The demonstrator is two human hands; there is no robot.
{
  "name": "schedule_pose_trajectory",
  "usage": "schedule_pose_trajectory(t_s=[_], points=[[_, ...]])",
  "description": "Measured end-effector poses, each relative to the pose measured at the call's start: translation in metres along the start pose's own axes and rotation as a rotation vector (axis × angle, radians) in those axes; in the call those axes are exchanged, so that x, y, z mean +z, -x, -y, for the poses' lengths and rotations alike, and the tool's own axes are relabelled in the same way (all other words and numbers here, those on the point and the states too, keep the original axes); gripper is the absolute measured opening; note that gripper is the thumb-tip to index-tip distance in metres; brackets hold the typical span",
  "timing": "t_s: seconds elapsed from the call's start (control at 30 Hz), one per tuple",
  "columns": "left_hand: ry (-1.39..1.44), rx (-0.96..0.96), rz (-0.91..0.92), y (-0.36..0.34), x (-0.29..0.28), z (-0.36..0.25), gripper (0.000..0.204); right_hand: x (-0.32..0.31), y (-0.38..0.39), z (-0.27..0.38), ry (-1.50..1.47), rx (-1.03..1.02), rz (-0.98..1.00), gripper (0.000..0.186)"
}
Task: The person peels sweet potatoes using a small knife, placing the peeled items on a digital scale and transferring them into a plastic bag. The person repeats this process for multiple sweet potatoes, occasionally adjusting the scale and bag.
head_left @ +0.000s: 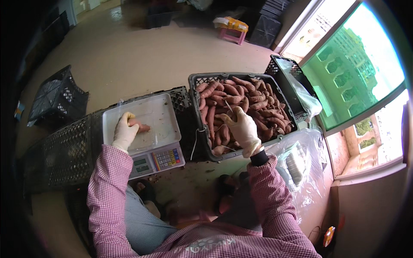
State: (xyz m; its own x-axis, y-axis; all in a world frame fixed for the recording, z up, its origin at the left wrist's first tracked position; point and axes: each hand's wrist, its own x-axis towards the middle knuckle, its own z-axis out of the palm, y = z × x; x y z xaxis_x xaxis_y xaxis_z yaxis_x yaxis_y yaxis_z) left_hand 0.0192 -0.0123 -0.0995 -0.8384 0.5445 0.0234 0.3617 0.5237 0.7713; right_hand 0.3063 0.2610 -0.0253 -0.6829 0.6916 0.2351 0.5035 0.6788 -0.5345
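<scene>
My left hand (125,131), in a white glove, is closed round a reddish sweet potato (144,128) over the white tray (165,116) of a weighing scale (161,159). Whether the sweet potato touches the tray, I cannot tell. My right hand (242,129), also gloved, is above a black crate (223,157) heaped with sweet potatoes (269,112). Its fingers are closed round a thin, pale, pointed tool (229,106), whose tip sticks out toward the far side. Most of that tool is hidden, so its exact kind does not show.
Dark crates (64,148) support the scale. Another black crate (58,99) stands on the floor at left, and one with plastic film (297,84) is beyond the heap. Clear plastic bags (303,159) lie at right below the window. A pink stool (232,35) stands farther off.
</scene>
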Motion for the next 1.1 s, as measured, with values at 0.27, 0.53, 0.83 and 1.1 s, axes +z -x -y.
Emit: schedule_pose_trajectory(t_s=[0.27, 0.53, 0.83, 1.1], points=[[-0.704, 0.339, 0.312, 0.054, -0.003, -0.058, 0.078, -0.008, -0.040, -0.085, 0.076, 0.421, 0.141, 0.056], [-0.880, 0.262, 0.246, 0.047, 0.001, -0.050, 0.078, 0.030, -0.047, -0.099, -0.324, 0.537, 0.066, 0.049], [0.052, 0.735, 0.111, 0.056, 0.058, -0.119, 0.044, 0.011, -0.053, -0.067, -0.645, 0.372, -0.194, 0.023], [0.770, 0.497, 0.660, 0.086, 0.070, -0.169, 0.052, -0.041, 0.048, 0.071, -0.876, -0.104, 0.553, 0.037]])
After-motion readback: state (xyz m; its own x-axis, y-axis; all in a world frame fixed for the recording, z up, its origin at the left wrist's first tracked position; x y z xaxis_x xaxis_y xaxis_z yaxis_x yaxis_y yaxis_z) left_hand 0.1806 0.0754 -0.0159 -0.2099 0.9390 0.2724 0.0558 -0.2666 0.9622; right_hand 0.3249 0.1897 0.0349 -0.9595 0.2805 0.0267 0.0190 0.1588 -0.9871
